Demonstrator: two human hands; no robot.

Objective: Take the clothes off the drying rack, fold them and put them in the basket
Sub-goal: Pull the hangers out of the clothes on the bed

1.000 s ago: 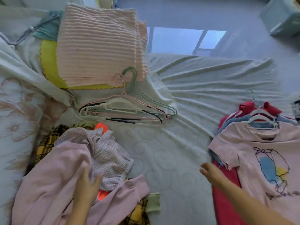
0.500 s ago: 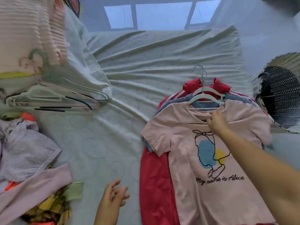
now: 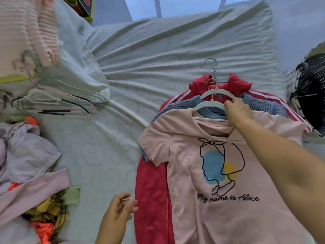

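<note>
head view, single entry.

- step in hand: unhanging the next garment. judged early in the task. the garments on the right are on hangers, and nothing folded shows in the visible part of the basket (image 3: pixel 310 95) at the far right edge.
- right hand (image 3: pixel 238 111): reached out to the far right, fingers curled over the right shoulder of the white hanger (image 3: pixel 209 105) at the shirt's neckline. it appears to grip the hanger. thumb position cannot be told.
- left hand (image 3: pixel 119 213): near centre, above the bed sheet (image 3: pixel 158 50), just beside the red jacket's hem. fingers loosely curled, holding nothing.
- pink t-shirt (image 3: pixel 190 173): top of the right-hand stack, lying flat and face up on its hanger. pale pink with short sleeves, a line drawing of a head with blue and yellow patches, and the script "my name is alice". thin soft knit, likely to drape and slide easily.
- beneath it: blue knit sweater (image 3: pixel 260 104), then red jacket (image 3: pixel 151 199) with white stripes. each seems to have its own hanger, hooks bunched at the far end.
- next move calls for: drawing the hanger out through the neck while the free hand pins the shirt, without dragging the layers below.
- left side: empty hangers (image 3: pixel 58 101). nearer, a heap of loose clothes (image 3: pixel 29 155).
</note>
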